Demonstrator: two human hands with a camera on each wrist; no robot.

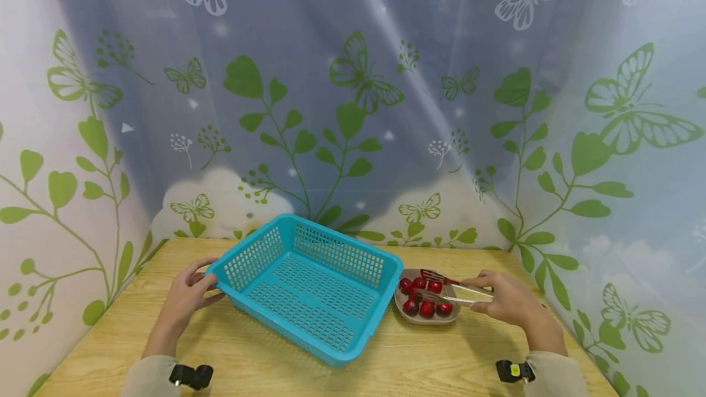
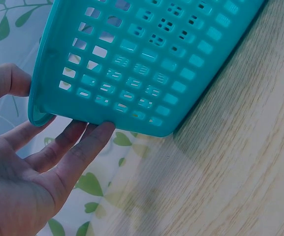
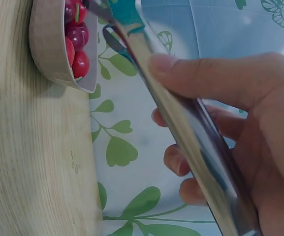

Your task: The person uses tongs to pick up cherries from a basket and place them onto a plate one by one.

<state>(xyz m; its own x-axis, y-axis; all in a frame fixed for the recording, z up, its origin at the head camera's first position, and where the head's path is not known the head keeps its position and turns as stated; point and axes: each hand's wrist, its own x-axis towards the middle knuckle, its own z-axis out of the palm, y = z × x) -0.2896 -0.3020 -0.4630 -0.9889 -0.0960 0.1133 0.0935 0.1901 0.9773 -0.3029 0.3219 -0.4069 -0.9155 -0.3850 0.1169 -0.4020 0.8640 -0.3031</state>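
At the corner of a turquoise plastic basket (image 1: 311, 290), my left hand (image 1: 184, 296) grips the rim. In the left wrist view, the thumb lies at the rim and the fingers reach along the outside of the basket's perforated wall (image 2: 146, 54). My right hand (image 1: 513, 299) holds metal tongs (image 3: 181, 132), thumb on one arm and fingers on the other. Their slotted ends are spread apart over a small beige bowl (image 1: 427, 321) of several glossy dark-red round fruits (image 1: 426, 309). In the head view, the tongs partly hide the fruits.
The basket holds nothing and its right corner stands close beside the bowl. Both are on a light wooden table (image 1: 248, 354). A curtain (image 1: 298, 139) with green leaves and butterflies closes off the back and both sides. Each wrist wears a black camera strap (image 1: 190, 377).
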